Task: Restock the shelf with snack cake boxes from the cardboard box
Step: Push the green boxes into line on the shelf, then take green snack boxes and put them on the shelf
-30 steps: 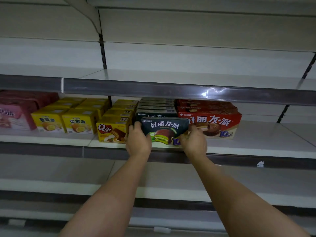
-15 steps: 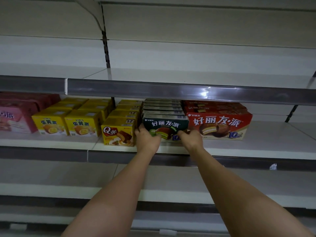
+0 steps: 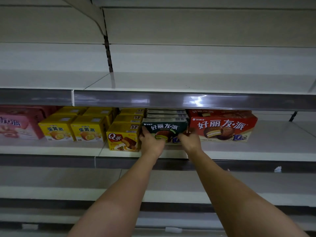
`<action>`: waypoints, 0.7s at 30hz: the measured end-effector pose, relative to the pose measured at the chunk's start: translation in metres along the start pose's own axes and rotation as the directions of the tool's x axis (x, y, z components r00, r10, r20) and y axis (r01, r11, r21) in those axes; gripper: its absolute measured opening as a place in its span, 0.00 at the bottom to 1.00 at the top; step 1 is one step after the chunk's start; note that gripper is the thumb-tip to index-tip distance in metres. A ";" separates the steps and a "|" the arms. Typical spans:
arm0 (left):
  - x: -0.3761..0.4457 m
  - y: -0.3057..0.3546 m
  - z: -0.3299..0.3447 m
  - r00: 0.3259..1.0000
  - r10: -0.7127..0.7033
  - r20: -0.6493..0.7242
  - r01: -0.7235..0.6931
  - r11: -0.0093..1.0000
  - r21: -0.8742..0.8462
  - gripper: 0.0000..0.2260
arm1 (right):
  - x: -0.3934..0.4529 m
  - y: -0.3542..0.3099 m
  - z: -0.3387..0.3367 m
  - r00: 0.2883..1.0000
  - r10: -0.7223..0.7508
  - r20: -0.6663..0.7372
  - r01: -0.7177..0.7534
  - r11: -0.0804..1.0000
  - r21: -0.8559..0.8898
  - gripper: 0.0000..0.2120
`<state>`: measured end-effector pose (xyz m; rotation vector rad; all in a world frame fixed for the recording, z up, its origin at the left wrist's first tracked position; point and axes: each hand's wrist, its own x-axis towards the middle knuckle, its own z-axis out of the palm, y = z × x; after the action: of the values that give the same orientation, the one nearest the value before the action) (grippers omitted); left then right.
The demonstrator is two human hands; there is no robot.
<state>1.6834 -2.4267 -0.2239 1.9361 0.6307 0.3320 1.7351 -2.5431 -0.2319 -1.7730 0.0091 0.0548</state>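
I see both grips curled on the dark green snack box (image 3: 165, 129): left hand (image 3: 150, 142) at its left edge, right hand (image 3: 189, 140) at its lower right. It stands on the shelf (image 3: 239, 151), wedged between the yellow Q box (image 3: 124, 136) and the red box (image 3: 224, 127).

place: shop aisle | evidence: metal retail shelves (image 3: 222, 151) with price rails (image 3: 171, 100), rows of boxed snacks (image 3: 89, 129)

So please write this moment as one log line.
step: seating box | left hand + right hand: grip dark green box | place: shelf, between yellow and red box
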 end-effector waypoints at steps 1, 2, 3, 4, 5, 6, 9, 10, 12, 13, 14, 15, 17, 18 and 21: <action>0.000 -0.001 -0.002 1.000 0.003 0.012 -0.003 1.000 -0.002 0.39 | 0.000 0.002 0.000 1.000 0.016 0.009 -0.016 1.000 0.006 0.24; 0.000 -0.002 -0.003 1.000 0.004 0.023 -0.004 1.000 -0.004 0.38 | 0.000 0.004 -0.001 0.999 0.031 0.023 -0.031 1.000 0.003 0.24; 0.000 -0.004 -0.005 1.000 0.004 0.029 -0.004 1.000 -0.007 0.38 | -0.001 0.005 -0.002 0.998 0.038 0.044 -0.038 0.999 -0.002 0.24; 0.000 -0.005 -0.007 0.999 0.005 0.034 -0.005 1.000 -0.012 0.37 | -0.002 0.006 -0.004 0.997 0.043 0.067 -0.043 0.999 -0.008 0.24; -0.001 -0.005 -0.008 0.999 0.004 0.041 -0.003 1.000 -0.018 0.37 | -0.002 0.006 -0.006 0.995 0.047 0.087 -0.046 0.999 -0.012 0.24; -0.001 -0.006 -0.009 0.999 -0.001 0.046 0.002 1.000 -0.030 0.35 | -0.002 0.006 -0.009 0.993 0.052 0.105 -0.050 0.999 -0.021 0.24; -0.007 -0.007 -0.008 1.000 -0.010 0.022 0.010 1.000 -0.022 0.30 | -0.005 0.004 -0.020 0.991 0.044 0.130 -0.031 0.994 -0.104 0.23; -0.010 -0.007 -0.008 1.000 -0.008 0.011 0.008 1.000 0.001 0.28 | -0.006 0.003 -0.024 0.989 0.034 0.143 -0.011 0.987 -0.163 0.22; -0.020 -0.005 -0.008 1.000 -0.014 -0.016 0.015 0.999 0.047 0.27 | -0.011 0.001 -0.033 0.981 0.000 0.192 0.056 0.955 -0.291 0.20; -0.025 -0.005 -0.008 0.999 -0.022 -0.033 0.024 0.998 0.066 0.26 | -0.014 0.001 -0.039 0.975 -0.020 0.220 0.094 0.938 -0.334 0.19; -0.030 -0.005 -0.008 0.998 -0.028 -0.049 0.032 0.996 0.079 0.25 | -0.017 0.001 -0.043 0.968 -0.034 0.250 0.126 0.923 -0.363 0.18; -0.035 -0.007 -0.009 0.997 -0.031 -0.064 0.036 0.995 0.089 0.24 | -0.020 0.001 -0.046 0.960 -0.044 0.275 0.152 0.911 -0.383 0.18; -0.050 -0.010 -0.010 0.994 -0.043 -0.098 0.053 0.993 0.106 0.24 | -0.026 0.002 -0.054 0.948 -0.054 0.314 0.192 0.884 -0.425 0.18; -0.059 -0.012 -0.011 0.992 -0.054 -0.118 0.067 0.991 0.113 0.23 | -0.029 0.003 -0.057 0.941 -0.054 0.333 0.208 0.872 -0.444 0.19; -0.089 -0.019 -0.020 0.977 -0.107 -0.185 0.129 0.985 0.112 0.23 | -0.043 0.006 -0.059 0.918 -0.050 0.393 0.253 0.836 -0.486 0.21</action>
<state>1.5949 -2.4555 -0.2285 1.9897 0.8985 0.4029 1.6935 -2.6033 -0.2242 -2.2880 -0.4654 0.2971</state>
